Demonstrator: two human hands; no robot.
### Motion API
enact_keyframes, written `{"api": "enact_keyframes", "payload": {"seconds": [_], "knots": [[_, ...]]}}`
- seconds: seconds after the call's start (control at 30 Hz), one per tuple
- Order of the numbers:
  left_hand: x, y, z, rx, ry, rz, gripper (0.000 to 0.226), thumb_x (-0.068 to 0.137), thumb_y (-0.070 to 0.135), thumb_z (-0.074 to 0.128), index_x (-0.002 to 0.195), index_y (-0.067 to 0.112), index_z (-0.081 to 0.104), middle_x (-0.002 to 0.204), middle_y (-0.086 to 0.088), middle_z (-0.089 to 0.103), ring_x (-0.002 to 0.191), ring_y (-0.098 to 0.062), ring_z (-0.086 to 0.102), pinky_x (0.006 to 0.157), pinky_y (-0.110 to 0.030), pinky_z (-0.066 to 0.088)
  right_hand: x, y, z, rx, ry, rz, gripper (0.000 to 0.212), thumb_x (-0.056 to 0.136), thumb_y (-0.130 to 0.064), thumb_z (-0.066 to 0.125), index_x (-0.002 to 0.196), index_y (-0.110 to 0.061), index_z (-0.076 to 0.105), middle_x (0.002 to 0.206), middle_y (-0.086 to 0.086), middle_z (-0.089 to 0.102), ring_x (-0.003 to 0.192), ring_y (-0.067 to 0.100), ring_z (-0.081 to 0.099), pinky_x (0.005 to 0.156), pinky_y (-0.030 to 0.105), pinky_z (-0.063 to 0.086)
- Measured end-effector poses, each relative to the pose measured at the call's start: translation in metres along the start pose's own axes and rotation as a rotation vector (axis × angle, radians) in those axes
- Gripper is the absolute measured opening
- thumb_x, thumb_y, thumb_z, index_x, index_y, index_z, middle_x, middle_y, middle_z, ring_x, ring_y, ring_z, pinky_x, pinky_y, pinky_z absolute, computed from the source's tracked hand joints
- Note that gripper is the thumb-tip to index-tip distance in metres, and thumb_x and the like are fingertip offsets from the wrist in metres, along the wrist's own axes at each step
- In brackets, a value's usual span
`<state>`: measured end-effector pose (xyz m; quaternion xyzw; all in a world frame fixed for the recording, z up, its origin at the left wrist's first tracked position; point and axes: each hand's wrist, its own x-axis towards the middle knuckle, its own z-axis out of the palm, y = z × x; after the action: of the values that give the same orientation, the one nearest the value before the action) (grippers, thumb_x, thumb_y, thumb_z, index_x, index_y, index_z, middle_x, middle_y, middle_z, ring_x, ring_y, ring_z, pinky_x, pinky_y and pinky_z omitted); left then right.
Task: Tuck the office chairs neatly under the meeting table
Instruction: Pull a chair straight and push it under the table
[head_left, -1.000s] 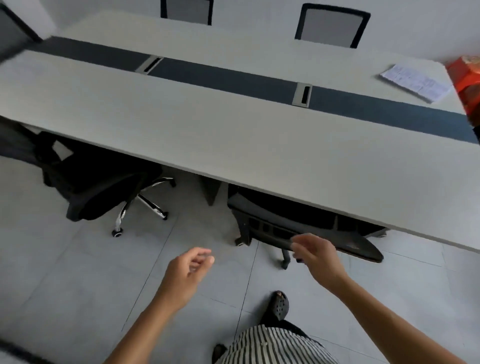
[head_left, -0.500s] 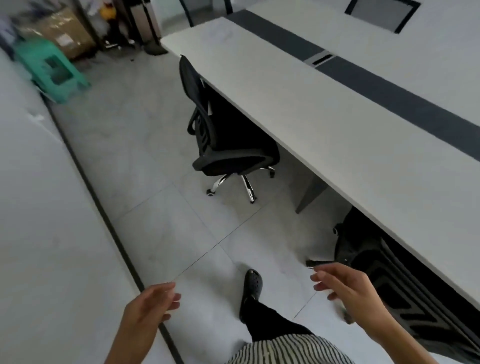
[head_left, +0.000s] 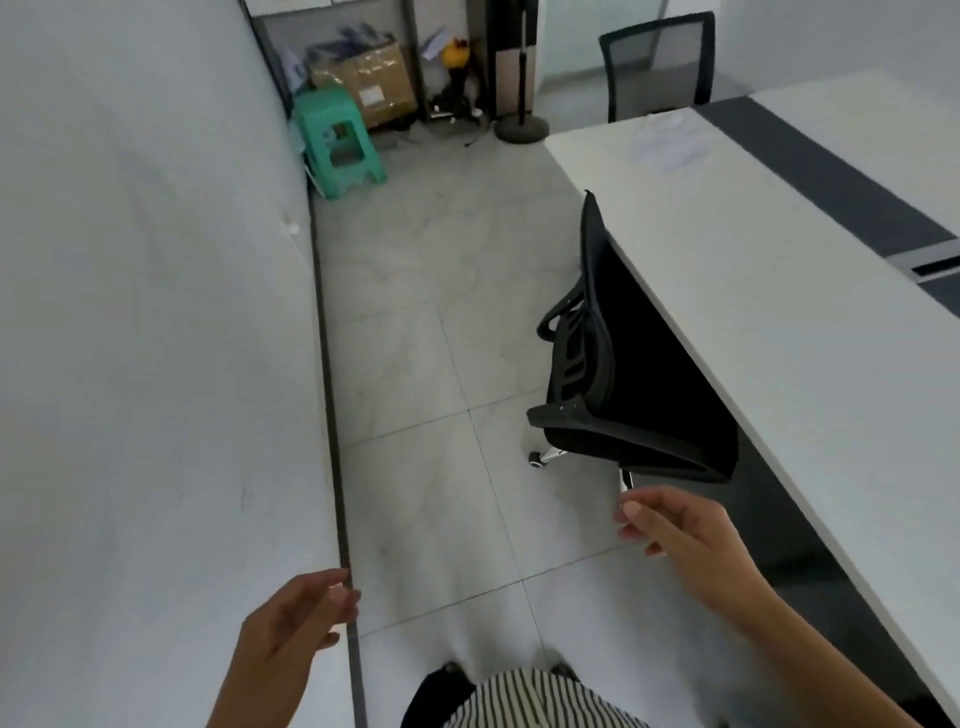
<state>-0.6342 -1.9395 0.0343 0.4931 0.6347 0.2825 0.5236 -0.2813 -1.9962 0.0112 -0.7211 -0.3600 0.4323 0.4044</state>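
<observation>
Open floor (head_left: 415, 364) between wall (head_left: 156, 312) and black chair (head_left: 602, 374) jutting from table (head_left: 779, 312)

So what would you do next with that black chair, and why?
Probably step forward and bring both hands to the black chair's backrest, then push it in. Its seat and back still stick out from the table edge, and the left hand and right hand are both empty.

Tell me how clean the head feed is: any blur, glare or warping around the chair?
Head view: soft motion blur overall; wide-angle warp bows the wall and table edge; flat dim light, no glare; the black chair reads as near-solid shadow under the table, detail lost; both hands slightly smeared.
</observation>
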Motion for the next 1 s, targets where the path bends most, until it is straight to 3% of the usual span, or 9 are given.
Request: {"api": "enact_keyframes", "payload": {"seconds": [0.1, 0.23, 0.53, 0.9, 1.0], "knots": [[0.041, 0.004, -0.006, -0.02, 0.028, -0.036, 0.017, 0.088, 0.002, 0.054, 0.093, 0.009, 0.069, 0.081, -0.006, 0.076, 0.075, -0.022, 0.072, 0.075, -0.045, 0.053, 0.04, -0.01, 0.012, -0.008, -0.005, 0.034, 0.011, 0.089, -0.009, 0.061, 0.092, -0.014, 0.07, 0.083, 0.001, 0.076, 0.074, 0.014, 0.072, 0.058, 0.02, 0.051], [0.117, 0.022, -0.017, -0.025, 0.009, -0.043, 0.017, 0.089, 0.004, 0.053, 0.094, 0.009, 0.069, 0.08, -0.005, 0.076, 0.077, -0.024, 0.072, 0.073, -0.043, 0.054, 0.088, -0.019, 0.033, 0.004, 0.052, 0.09, 0.011, 0.089, -0.01, 0.061, 0.093, -0.014, 0.07, 0.082, 0.001, 0.076, 0.074, 0.014, 0.072, 0.063, 0.028, 0.051], [0.311, 0.148, -0.036, 0.052, -0.218, 0.113, 0.016, 0.088, 0.005, 0.055, 0.095, 0.011, 0.068, 0.082, -0.005, 0.076, 0.078, -0.021, 0.071, 0.073, -0.038, 0.053, 0.182, -0.097, 0.083, 0.12, 0.281, 0.139, 0.013, 0.09, -0.01, 0.06, 0.094, -0.017, 0.07, 0.082, 0.0, 0.077, 0.072, 0.013, 0.071, 0.067, 0.033, 0.052], [0.469, 0.228, 0.056, 0.181, -0.47, 0.125, 0.016, 0.088, 0.008, 0.057, 0.095, 0.014, 0.069, 0.086, -0.003, 0.076, 0.082, -0.02, 0.071, 0.078, -0.039, 0.053, 0.3, -0.122, 0.048, 0.154, 0.66, 0.236, 0.014, 0.088, -0.014, 0.063, 0.1, -0.02, 0.069, 0.083, -0.002, 0.075, 0.079, 0.008, 0.071, 0.073, 0.032, 0.055], [0.5, 0.257, 0.081, 0.207, -0.508, 0.147, 0.016, 0.088, 0.007, 0.057, 0.095, 0.013, 0.069, 0.086, -0.004, 0.076, 0.081, -0.02, 0.071, 0.077, -0.04, 0.053, 0.354, -0.127, 0.031, -0.007, 0.754, 0.278, 0.027, 0.087, -0.03, 0.064, 0.114, -0.027, 0.064, 0.104, -0.01, 0.07, 0.092, 0.007, 0.065, 0.087, 0.038, 0.054]]}}
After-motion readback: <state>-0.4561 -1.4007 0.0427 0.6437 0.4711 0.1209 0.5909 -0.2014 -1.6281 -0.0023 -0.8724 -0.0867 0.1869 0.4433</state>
